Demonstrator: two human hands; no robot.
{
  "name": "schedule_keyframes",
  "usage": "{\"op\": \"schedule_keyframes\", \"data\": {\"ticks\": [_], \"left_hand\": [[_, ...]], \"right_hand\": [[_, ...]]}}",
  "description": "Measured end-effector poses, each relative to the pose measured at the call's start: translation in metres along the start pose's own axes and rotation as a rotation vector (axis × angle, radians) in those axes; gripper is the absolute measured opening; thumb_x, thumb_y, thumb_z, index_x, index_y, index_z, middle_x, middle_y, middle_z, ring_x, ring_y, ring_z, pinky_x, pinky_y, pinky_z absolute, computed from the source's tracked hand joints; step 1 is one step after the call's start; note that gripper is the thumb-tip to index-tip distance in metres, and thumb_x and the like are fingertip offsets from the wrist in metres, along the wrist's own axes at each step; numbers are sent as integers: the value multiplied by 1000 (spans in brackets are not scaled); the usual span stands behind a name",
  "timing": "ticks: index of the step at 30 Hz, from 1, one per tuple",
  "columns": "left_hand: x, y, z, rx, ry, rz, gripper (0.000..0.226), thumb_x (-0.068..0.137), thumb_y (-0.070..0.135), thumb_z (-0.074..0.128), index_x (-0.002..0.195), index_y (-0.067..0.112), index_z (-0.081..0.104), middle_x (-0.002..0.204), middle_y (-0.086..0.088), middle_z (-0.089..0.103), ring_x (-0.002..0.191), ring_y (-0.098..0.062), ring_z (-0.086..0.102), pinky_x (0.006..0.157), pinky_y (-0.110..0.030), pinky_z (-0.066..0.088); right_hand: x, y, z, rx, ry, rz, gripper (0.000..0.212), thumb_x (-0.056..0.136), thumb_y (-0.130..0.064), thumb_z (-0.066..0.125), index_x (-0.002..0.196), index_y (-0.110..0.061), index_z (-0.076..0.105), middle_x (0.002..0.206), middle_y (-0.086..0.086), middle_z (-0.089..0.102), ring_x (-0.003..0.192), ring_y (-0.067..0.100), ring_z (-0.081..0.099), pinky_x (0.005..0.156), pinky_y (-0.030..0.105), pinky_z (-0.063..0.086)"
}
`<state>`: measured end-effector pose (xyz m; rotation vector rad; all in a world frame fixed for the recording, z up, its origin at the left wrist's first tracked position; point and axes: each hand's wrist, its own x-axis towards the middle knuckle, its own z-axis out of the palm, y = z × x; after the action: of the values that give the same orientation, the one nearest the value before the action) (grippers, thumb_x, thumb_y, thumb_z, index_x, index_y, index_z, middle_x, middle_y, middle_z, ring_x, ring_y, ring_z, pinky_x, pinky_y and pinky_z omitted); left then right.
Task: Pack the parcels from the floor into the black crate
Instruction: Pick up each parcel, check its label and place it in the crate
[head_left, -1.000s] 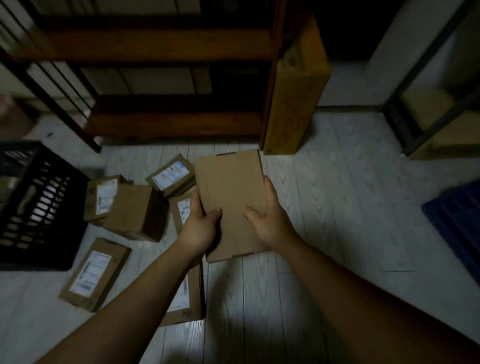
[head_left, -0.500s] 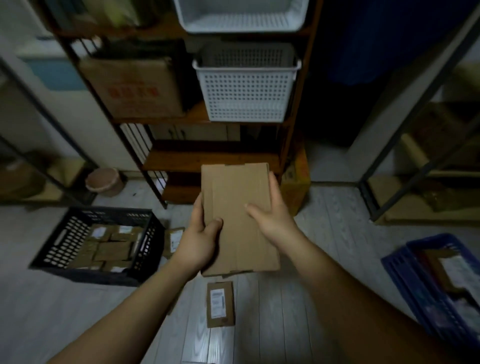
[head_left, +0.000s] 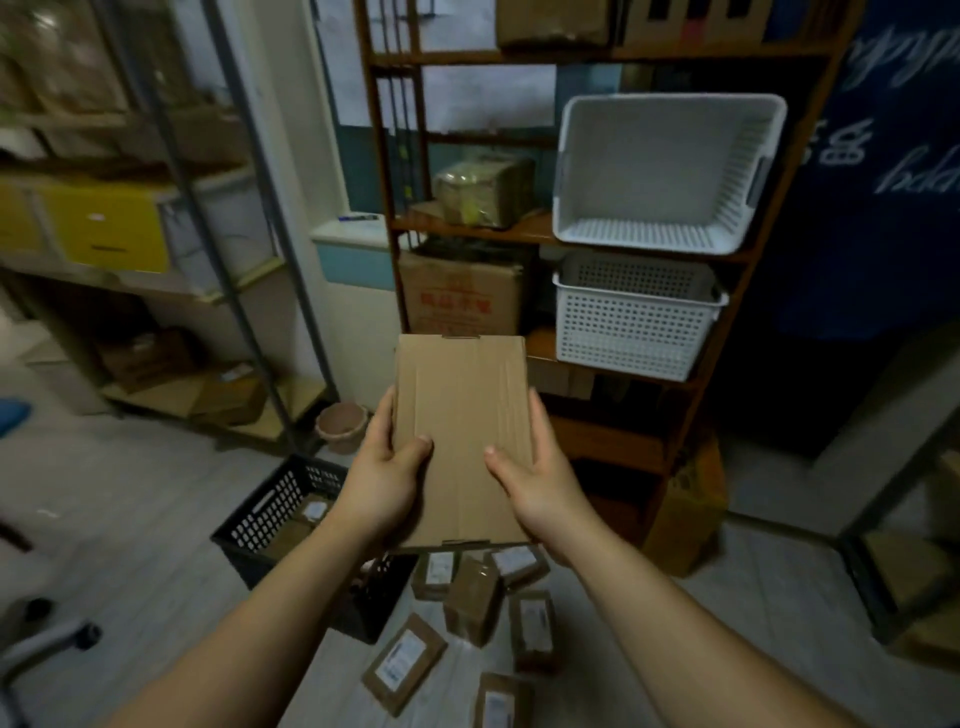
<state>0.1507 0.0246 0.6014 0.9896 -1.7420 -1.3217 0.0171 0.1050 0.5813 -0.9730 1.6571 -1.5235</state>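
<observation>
Storeroom, wooden shelving (head_left: 602, 441) ahead. Left hand (head_left: 382, 480) and right hand (head_left: 540, 483) clasp flat cardboard parcel (head_left: 460, 415) by its long edges; I judge it light, stiff.

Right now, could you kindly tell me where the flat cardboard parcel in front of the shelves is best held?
Take the flat parcel by its two long edges, one hand from each side, as the left hand and right hand do now, thumbs on its upper face. It is broad and thin, so a two-sided hold probably keeps it steadiest.

Illegible: carton print (head_left: 456, 302), parcel labels (head_left: 400, 660)
</observation>
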Motion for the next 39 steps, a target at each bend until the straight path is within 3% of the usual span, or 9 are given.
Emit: {"op": "schedule_keyframes", "data": {"ticks": [4,9,12,15,18,24,29,35,39], "left_hand": [[26,-7,-72,-8,93,10,60,94,14,52,143,27,21,121,7,45,111,-12,47,89,-29,39],[49,-32,-173,-46,-26,20,67,93,16,53,146,36,16,126,10,45,107,-4,50,82,-19,44],[64,-51,-231,-48,-26,10,68,93,12,51,146,37,15,125,12,46,118,-10,49,93,-26,44],[82,-64,-272,-21,-30,1,67,94,14,50,146,35,14,116,21,45,106,1,50,81,-13,42],[106,-74,-295,-37,-88,-48,66,95,17,49,148,33,15,128,12,43,105,4,50,74,-7,45],[184,-100,-322,40,-143,-85,61,97,24,47,146,40,15,138,7,42,123,-15,47,106,-38,40],[249,-119,-358,96,-338,-197,56,94,29,51,139,50,24,134,8,47,117,-16,53,101,-44,45],[328,-133,-370,-194,36,-415,48,93,29,54,136,26,34,120,-10,53,94,-24,61,72,-41,56],[384,-143,-386,-323,167,-418,59,93,22,55,140,29,21,118,-8,48,99,-27,57,76,-41,53]], "right_hand": [[15,-11,72,43,-41,-23,80,93,-18,58,149,-45,7,128,-12,45,115,7,47,90,28,43],[48,-32,174,67,17,-68,71,96,-16,54,149,-42,14,131,-11,46,116,8,47,79,18,43],[60,-34,236,74,19,-51,67,97,-18,51,149,-41,14,140,-9,43,120,7,45,79,13,43],[76,-33,280,85,31,-40,68,97,-18,51,148,-42,14,147,-7,39,126,10,43,94,24,44],[104,-36,304,88,94,-38,67,97,-18,51,149,-41,15,144,-6,41,120,7,44,83,16,44],[179,-25,335,76,138,-19,70,97,-20,52,150,-38,12,146,-6,39,119,6,42,88,25,42],[269,-31,342,245,272,41,70,96,-18,53,150,-37,13,146,-1,39,118,10,45,91,30,42],[337,-26,387,421,515,82,54,96,-20,51,141,-34,25,122,-2,51,100,12,55,85,33,50],[357,-10,404,271,571,97,42,88,-17,64,120,-20,37,100,-5,51,87,7,54,66,20,45]]}}
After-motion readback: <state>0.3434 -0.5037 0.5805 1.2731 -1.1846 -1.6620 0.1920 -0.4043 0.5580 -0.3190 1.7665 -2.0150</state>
